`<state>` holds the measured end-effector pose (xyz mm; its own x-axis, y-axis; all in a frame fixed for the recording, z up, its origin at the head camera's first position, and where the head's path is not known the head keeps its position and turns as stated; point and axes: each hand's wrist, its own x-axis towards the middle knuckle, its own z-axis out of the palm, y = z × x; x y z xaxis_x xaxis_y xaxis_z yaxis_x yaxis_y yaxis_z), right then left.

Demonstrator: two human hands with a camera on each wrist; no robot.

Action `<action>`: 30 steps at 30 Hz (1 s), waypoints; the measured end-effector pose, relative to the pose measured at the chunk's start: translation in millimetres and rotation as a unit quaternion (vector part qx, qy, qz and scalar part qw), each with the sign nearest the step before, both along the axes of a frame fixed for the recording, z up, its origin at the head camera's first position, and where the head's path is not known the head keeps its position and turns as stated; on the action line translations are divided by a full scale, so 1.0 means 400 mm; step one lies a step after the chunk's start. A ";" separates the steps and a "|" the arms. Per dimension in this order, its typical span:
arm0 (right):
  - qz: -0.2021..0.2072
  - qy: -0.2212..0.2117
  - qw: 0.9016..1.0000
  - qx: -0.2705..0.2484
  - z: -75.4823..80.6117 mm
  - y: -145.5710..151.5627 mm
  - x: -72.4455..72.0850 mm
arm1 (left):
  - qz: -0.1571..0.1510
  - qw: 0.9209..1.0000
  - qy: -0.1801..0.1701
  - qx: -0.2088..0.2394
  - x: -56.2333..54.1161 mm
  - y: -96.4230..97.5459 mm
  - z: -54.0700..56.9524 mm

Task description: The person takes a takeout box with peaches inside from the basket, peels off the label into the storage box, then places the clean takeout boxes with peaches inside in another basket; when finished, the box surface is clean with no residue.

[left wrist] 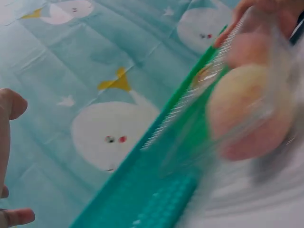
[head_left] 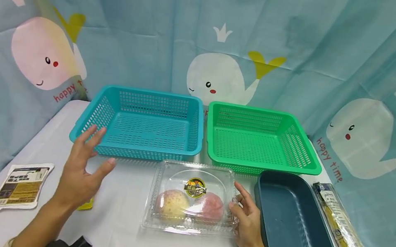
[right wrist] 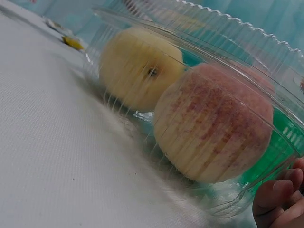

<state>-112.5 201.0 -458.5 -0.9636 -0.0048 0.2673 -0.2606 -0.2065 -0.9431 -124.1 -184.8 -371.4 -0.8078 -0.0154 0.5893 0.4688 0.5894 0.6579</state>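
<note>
Head view shows us a clear box [head_left: 186, 224] just left of the right hand [head_left: 248, 218], which pinches its edge. We cannot tell if the box touches the counter [head_left: 116, 229]. We think the packing is done: a yellowish fruit [head_left: 172, 203] and a pink fruit [head_left: 208, 207] sit inside, and the lid [head_left: 176, 172] looks closed. The left hand [head_left: 80, 179] is not on it yet; its fingers are spread and hold nothing. The box is shiny with crinkly edges, and a round sticker [head_left: 195, 187] is on top. Past the left hand we see a blue basket [head_left: 149, 150], past the right hand a green basket [head_left: 260, 164], and just right of that hand a dark tub [head_left: 291, 223].
</note>
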 end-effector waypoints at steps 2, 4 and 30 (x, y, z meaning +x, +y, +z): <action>-0.004 0.001 1.000 -0.001 0.001 0.001 0.001 | -0.014 1.000 -0.013 0.003 0.002 0.027 -0.017; -0.003 0.001 1.000 0.000 0.002 0.003 0.001 | -0.025 0.999 -0.039 0.008 0.003 0.051 -0.033; 0.003 0.024 0.999 0.042 0.003 0.006 0.000 | -0.157 0.954 -0.254 0.005 -0.001 0.194 -0.152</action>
